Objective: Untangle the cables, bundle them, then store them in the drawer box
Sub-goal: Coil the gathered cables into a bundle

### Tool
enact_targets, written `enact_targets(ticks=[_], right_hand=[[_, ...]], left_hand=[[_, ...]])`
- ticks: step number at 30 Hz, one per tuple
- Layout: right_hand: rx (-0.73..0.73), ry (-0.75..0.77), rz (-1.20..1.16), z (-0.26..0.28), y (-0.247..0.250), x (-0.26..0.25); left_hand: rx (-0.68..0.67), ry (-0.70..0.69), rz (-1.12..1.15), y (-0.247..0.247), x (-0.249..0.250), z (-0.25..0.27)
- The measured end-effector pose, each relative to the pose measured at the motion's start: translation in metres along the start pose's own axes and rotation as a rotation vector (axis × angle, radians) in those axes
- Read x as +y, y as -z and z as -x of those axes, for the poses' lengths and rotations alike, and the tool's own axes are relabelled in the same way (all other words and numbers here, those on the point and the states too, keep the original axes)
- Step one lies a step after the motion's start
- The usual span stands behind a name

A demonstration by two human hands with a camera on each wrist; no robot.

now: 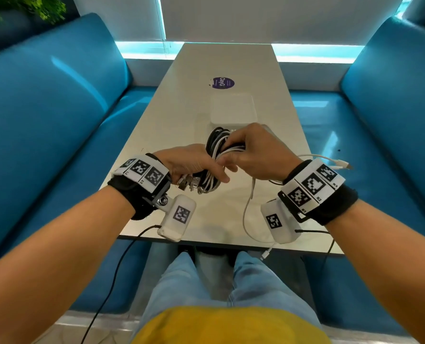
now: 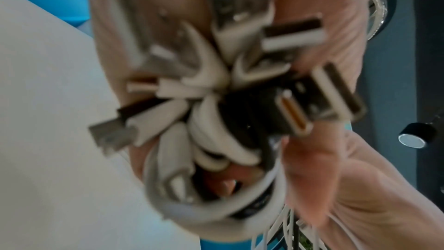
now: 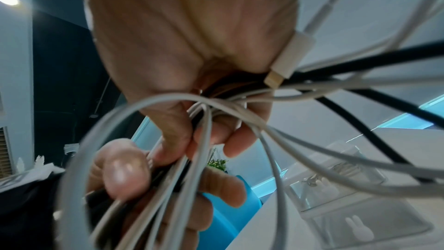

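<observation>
A bundle of white and black cables [image 1: 215, 155] hangs above the table between both hands. My left hand [image 1: 189, 165] grips its near end, with several USB plugs [image 1: 190, 182] sticking out below the fist; they fan out close up in the left wrist view as plugs [image 2: 295, 109]. My right hand [image 1: 251, 150] grips the far looped part, fingers curled round the cable strands [image 3: 206, 124]. One loose white cable [image 1: 247, 212] trails down over the table's near edge, and its other end [image 1: 340, 163] lies past my right wrist. The white drawer box [image 1: 232, 110] stands just behind the hands.
The pale table [image 1: 181, 112] runs away from me between two blue benches [image 1: 45, 108]. A purple sticker [image 1: 222, 83] lies beyond the box. In the right wrist view the clear drawers [image 3: 355, 197] with bunny handles show below right. Black camera leads hang off both wrists.
</observation>
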State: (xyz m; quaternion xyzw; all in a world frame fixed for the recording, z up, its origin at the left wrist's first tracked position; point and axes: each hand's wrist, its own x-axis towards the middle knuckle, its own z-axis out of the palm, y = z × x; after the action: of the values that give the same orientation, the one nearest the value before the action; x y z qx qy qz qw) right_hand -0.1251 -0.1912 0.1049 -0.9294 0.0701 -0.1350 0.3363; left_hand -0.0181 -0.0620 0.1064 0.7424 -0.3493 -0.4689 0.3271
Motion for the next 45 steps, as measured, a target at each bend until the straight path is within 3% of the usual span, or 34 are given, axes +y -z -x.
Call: enact_targets(ticks=[3,7,11,18,22,24,27,29,31,36,40,43,45], right_hand=[[0.001,-0.010,-0.044,0.001,-0.003,-0.002],[0.021,-0.021,-0.075,0.002,-0.005,-0.003],[0.024,-0.036,-0.099,0.002,-0.004,-0.002],[0.112,-0.065,-0.082,0.002,0.001,0.003],[0.008,-0.046,-0.036,0.001,0.005,0.001],[-0.092,-0.065,0.005,-0.001,0.008,0.000],[-0.225,-0.124,0.101,-0.008,0.011,0.007],[-0.299,-0.172,0.248,-0.012,0.014,0.019],[-0.320,-0.250,0.352,-0.010,0.023,0.041],[-0.134,-0.440,0.342,0.007,0.047,0.100],[-0.094,-0.450,0.252,0.008,0.044,0.106],[0.106,-0.379,0.223,0.005,0.043,0.100],[0.159,-0.383,0.254,0.003,0.044,0.097]], left_hand=[[0.018,-0.004,-0.016,-0.001,-0.002,-0.001],[0.032,-0.030,0.183,-0.005,-0.011,-0.005],[-0.056,-0.039,0.341,-0.013,-0.016,-0.007],[-0.142,-0.019,0.390,-0.015,-0.023,-0.010],[-0.124,0.004,0.371,-0.020,-0.027,-0.007],[-0.042,0.004,0.245,-0.019,-0.027,-0.006],[0.185,-0.010,-0.033,-0.013,-0.023,-0.011],[0.322,-0.021,-0.048,-0.004,-0.022,-0.014],[0.376,-0.009,0.076,0.011,-0.025,-0.015],[0.410,0.053,0.390,0.033,-0.034,-0.012],[0.358,0.078,0.478,0.027,-0.027,-0.020],[0.339,0.088,0.484,0.024,-0.020,-0.023],[0.337,0.096,0.498,0.024,-0.019,-0.025]])
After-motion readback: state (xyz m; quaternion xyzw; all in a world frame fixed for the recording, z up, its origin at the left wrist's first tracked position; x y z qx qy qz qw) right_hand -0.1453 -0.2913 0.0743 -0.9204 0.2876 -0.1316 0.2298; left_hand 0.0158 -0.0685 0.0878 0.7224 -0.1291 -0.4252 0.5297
